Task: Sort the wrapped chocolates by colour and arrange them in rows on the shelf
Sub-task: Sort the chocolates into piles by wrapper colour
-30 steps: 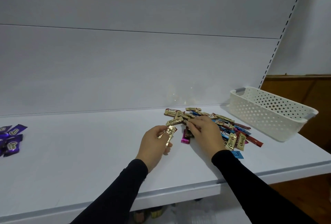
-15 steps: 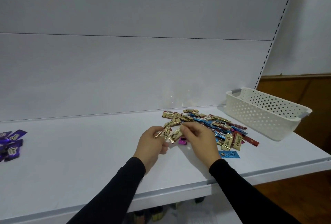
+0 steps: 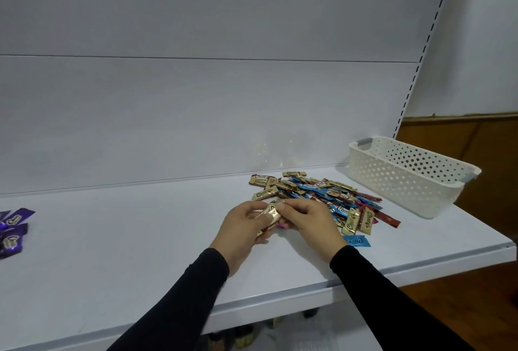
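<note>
While both hands are meeting over the white shelf [image 3: 117, 252], the left hand [image 3: 242, 228] is curling its fingers round a few shiny gold chocolates [image 3: 270, 214]. The right hand [image 3: 309, 224] is pinching the top end of the same gold chocolates. How many the hands are holding is hard to tell, because fingers are hiding most of them. A tiny bit of pink wrapper [image 3: 281, 226] is peeking out under the right hand.

At 1 o'clock from the hands, a pile of mixed chocolates [image 3: 322, 196] is lying on the shelf. The wrappers are flat, crinkly and shiny, in gold, blue and dark red. They are lying over each other, so the ones below are mostly hiding. One blue chocolate [image 3: 356, 240] is lying alone at 5 o'clock from the pile.

At 9 o'clock, far from the hands, purple chocolates [image 3: 12, 231] are sitting at the picture edge, partly cut off.

At 2 o'clock, a white plastic basket [image 3: 403, 176] full of round holes is sitting near the pile. Its inside is hard to see.
</note>
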`<state>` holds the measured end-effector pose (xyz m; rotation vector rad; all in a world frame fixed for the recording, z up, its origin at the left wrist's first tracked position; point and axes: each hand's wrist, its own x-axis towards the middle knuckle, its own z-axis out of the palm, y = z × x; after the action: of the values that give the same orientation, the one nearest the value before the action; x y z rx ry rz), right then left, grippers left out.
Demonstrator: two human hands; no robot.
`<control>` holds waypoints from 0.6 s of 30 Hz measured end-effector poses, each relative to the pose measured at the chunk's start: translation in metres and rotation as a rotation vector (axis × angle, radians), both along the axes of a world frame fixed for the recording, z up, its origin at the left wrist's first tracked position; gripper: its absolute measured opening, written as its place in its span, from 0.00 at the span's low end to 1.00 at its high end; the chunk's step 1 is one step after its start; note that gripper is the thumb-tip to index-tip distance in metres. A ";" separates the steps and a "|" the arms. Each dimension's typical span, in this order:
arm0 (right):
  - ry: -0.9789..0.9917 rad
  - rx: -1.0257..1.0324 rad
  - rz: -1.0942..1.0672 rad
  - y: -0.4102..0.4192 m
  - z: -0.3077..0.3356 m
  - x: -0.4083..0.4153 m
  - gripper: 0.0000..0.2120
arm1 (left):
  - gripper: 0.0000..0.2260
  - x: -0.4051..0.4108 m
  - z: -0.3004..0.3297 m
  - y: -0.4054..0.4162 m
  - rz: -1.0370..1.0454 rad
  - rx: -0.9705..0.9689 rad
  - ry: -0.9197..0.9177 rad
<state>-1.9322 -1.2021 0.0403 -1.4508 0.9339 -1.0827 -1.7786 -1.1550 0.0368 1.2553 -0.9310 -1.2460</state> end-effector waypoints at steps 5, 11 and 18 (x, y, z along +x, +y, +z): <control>0.629 -0.321 -0.294 -0.021 -0.006 -0.022 0.10 | 0.09 0.005 0.000 -0.002 0.064 -0.010 -0.012; 0.847 -0.411 -0.319 -0.032 -0.012 -0.015 0.14 | 0.10 0.012 -0.001 -0.004 0.121 0.000 0.022; 0.807 -0.662 -0.352 -0.033 -0.014 -0.012 0.07 | 0.12 0.020 -0.005 -0.004 0.128 0.014 0.048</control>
<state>-1.9445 -1.2349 0.0258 -2.4340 1.5179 -1.1198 -1.7582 -1.1592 0.0320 1.2700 -0.7962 -1.1786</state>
